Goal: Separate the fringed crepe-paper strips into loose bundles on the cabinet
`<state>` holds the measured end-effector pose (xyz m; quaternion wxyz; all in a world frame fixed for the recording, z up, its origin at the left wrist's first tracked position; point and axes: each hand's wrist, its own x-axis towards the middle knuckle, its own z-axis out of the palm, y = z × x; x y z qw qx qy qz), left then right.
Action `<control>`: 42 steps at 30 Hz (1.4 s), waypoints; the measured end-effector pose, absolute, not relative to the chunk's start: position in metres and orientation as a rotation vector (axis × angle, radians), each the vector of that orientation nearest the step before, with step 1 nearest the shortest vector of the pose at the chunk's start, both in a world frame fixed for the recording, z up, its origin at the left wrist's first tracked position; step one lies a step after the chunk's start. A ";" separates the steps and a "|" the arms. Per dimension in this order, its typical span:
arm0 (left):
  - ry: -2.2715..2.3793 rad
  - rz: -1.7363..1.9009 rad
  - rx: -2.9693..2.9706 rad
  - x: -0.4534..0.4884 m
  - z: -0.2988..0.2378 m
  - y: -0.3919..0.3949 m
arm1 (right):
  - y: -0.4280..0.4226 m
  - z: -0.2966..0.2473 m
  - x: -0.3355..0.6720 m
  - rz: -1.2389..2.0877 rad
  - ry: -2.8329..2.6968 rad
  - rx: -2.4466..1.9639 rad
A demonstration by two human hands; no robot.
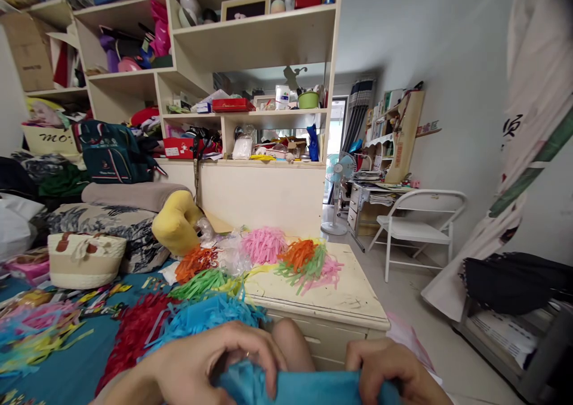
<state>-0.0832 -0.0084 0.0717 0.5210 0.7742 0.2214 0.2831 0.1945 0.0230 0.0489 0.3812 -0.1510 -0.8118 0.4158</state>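
Note:
A blue sheet of thin paper or similar material (317,387) stretches between my hands at the bottom edge of the head view. My left hand (224,357) curls its fingers around the sheet's left end, which looks bunched. At the other end, my right hand (389,366) grips the sheet with bent fingers. The sheet's lower part is cut off by the frame. Just beyond my left hand lies a heap of blue strips (201,321), with a pile of dark red strips (134,333) to its left.
A cream cabinet (353,280) ahead bears pink strips (264,245) and an orange, green and pink bunch (307,259). Left, on the teal bedding (80,363), are a woven basket bag (85,262) and more strips. Behind stand shelves (255,32); a white folding chair (421,232) is right.

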 end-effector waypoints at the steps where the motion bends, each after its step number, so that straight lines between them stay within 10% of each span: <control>1: 0.465 0.594 1.799 -0.082 0.076 -0.004 | 0.023 0.050 0.193 1.046 -2.083 -0.384; 24: 1.020 0.459 2.278 -0.044 0.074 0.006 | 0.048 0.077 0.166 0.903 -2.730 -0.786; 32: 0.999 0.361 2.117 -0.055 0.071 0.013 | 0.049 0.103 0.224 0.367 -2.699 -0.875; 42: 1.089 0.355 2.150 -0.063 0.074 0.009 | 0.053 0.077 0.194 0.661 -2.721 -0.845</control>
